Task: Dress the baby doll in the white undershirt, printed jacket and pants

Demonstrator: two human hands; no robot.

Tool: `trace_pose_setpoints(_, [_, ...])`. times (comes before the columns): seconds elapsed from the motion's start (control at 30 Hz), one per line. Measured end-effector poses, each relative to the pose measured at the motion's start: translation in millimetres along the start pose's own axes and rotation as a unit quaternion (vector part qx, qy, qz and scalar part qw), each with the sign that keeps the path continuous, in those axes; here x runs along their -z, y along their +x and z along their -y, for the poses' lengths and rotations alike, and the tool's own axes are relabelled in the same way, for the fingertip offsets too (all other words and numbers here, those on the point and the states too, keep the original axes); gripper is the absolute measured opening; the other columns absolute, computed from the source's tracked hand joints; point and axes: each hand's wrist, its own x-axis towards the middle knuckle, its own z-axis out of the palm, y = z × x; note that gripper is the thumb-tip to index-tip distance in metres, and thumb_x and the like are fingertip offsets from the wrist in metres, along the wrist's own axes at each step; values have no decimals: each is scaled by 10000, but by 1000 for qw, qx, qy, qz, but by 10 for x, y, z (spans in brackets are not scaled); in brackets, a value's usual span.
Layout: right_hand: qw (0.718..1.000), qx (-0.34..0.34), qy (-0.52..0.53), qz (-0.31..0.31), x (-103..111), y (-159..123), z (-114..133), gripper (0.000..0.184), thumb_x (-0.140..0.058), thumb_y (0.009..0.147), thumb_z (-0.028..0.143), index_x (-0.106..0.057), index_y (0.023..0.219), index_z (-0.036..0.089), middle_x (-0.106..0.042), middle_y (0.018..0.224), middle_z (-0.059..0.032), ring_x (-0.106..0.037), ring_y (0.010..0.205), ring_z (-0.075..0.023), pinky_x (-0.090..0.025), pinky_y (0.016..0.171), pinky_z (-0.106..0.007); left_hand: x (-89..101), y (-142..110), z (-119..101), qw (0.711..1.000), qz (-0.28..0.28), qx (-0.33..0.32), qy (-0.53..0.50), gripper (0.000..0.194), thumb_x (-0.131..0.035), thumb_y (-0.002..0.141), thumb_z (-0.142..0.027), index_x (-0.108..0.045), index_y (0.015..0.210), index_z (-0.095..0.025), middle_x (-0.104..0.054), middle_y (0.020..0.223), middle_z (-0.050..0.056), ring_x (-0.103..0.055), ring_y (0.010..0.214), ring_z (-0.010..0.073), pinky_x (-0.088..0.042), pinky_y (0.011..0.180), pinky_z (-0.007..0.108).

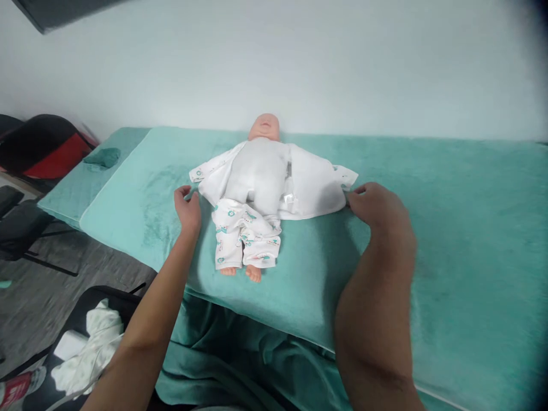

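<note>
A baby doll (265, 127) lies on its back with its head toward the wall and its bare feet toward me. Its white cloth torso (257, 165) shows between the spread sides of a white baby shirt (314, 185), whose sleeves reach out left and right. White printed pants (246, 231) cover the legs. My right hand (374, 205) pinches the shirt's edge by the right sleeve cuff. Left of the doll, my left hand (188, 211) hovers over the bed beside the other cuff, fingers curled but apart, with nothing between them.
The massage bed (462, 228) has a green plush cover and stands against a white wall (342, 68). At lower left, a black chair (92, 294) holds a crumpled light cloth (92, 354) and a bottle with a red label (21, 385). More chairs stand at far left.
</note>
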Motion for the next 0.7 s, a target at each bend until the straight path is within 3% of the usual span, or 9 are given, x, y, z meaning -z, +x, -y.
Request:
trace_pose_setpoints(0.07, [999, 3, -9, -47, -4, -99, 128, 154, -580, 833, 255, -683, 917, 177, -717, 1027, -206, -655, 936, -318, -457, 787, -450, -6, -139, 42, 994, 97, -30, -26, 185, -678, 794, -248, -673, 973, -201, -662, 957, 22, -604, 935, 159, -462, 844, 270])
trace_pose_setpoints(0.1, [997, 41, 19, -57, -21, -170, 257, 157, -569, 844, 241, -685, 933, 187, -722, 1062, -174, -654, 943, -292, -462, 808, -429, -5, -191, 40, 987, 155, -20, -38, 183, -701, 791, -285, -706, 952, -198, -677, 904, 15, -608, 866, 155, -467, 806, 268])
trace_pose_setpoints(0.17, [978, 162, 126, 36, -73, -328, 561, 150, -588, 873, 311, -698, 903, 214, -738, 967, -90, -652, 874, -243, -478, 797, -384, 15, -243, 16, 963, 262, 16, -54, 200, -752, 765, -328, -749, 909, -189, -697, 836, 9, -599, 773, 147, -466, 745, 266])
trace_pose_setpoints(0.23, [924, 261, 200, 193, -123, -472, 820, 193, -647, 865, 409, -717, 868, 229, -734, 890, -37, -642, 816, -212, -484, 758, -346, 67, -239, -10, 940, 332, 44, -68, 230, -794, 739, -340, -773, 911, -189, -707, 822, 9, -595, 747, 144, -462, 714, 263])
trace_pose_setpoints(0.3, [884, 300, 218, 287, -151, -568, 957, 229, -705, 833, 454, -725, 821, 226, -722, 859, -19, -628, 791, -194, -468, 725, -324, 137, -211, -26, 922, 371, 57, -92, 244, -823, 733, -355, -785, 916, -198, -690, 793, 5, -582, 722, 138, -453, 689, 257])
trace_pose_setpoints(0.33, [877, 300, 216, 307, -155, -595, 976, 235, -727, 820, 455, -727, 805, 221, -718, 855, -18, -623, 790, -189, -458, 720, -320, 173, -196, -31, 913, 390, 58, -104, 241, -832, 735, -363, -788, 906, -200, -680, 787, 6, -573, 711, 134, -449, 680, 256])
trace_pose_setpoints(0.5, [883, 260, 213, 328, -149, -619, 829, 244, -783, 792, 441, -707, 815, 210, -688, 824, -12, -611, 791, -183, -452, 741, -321, 270, -167, -14, 866, 482, 45, -125, 258, -864, 729, -372, -806, 918, -206, -699, 942, 41, -585, 782, 145, -460, 712, 262])
trace_pose_setpoints(0.6, [870, 299, 220, 323, -197, -659, 741, 254, -773, 822, 452, -691, 788, 214, -669, 899, -31, -604, 852, -195, -462, 783, -332, 263, -176, 30, 881, 458, 53, -105, 302, -801, 803, -459, -816, 983, -217, -734, 915, 43, -619, 813, 172, -479, 744, 273])
trace_pose_setpoints(0.7, [863, 318, 238, 310, -278, -735, 688, 256, -796, 819, 457, -698, 887, 230, -665, 1034, -51, -609, 937, -212, -482, 837, -347, 255, -184, 54, 892, 442, 38, -89, 327, -749, 847, -512, -818, 921, -201, -743, 876, 42, -624, 808, 185, -483, 750, 283])
